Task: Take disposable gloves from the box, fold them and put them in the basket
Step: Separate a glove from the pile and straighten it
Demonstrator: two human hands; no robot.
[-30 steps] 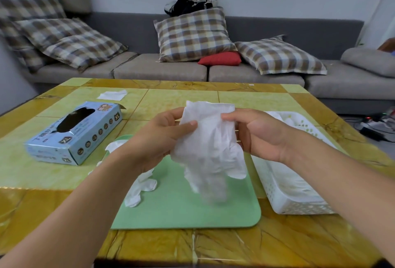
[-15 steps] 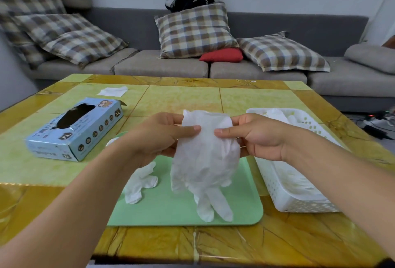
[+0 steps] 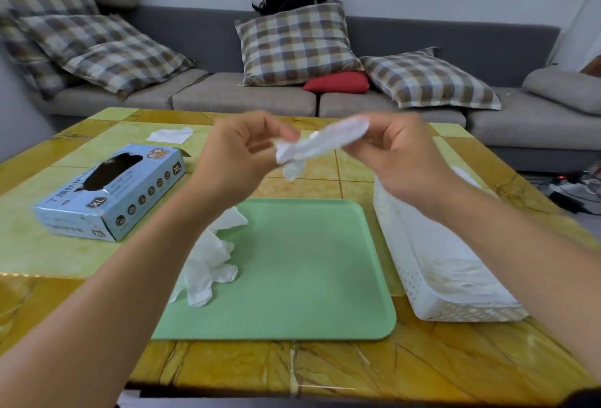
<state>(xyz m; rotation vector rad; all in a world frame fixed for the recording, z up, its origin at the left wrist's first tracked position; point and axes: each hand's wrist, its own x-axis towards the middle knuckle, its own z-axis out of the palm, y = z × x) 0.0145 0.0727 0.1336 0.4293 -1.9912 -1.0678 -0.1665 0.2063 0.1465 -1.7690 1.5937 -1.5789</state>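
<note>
My left hand & right hand each pinched an end of the bunched white glove, mid-frame above the green tray; basket lower right.

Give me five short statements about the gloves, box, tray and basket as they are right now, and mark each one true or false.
1. Both hands hold one white glove in the air above the table. True: the left hand and right hand each pinch one end of it.
2. The blue glove box stands on the green tray. False: it lies on the table, left of the green tray.
3. Loose white gloves lie at the tray's left edge. True.
4. The white basket is left of the tray. False: it sits to the tray's right.
5. The held glove hangs open at full length. False: it is bunched into a narrow strip.
</note>
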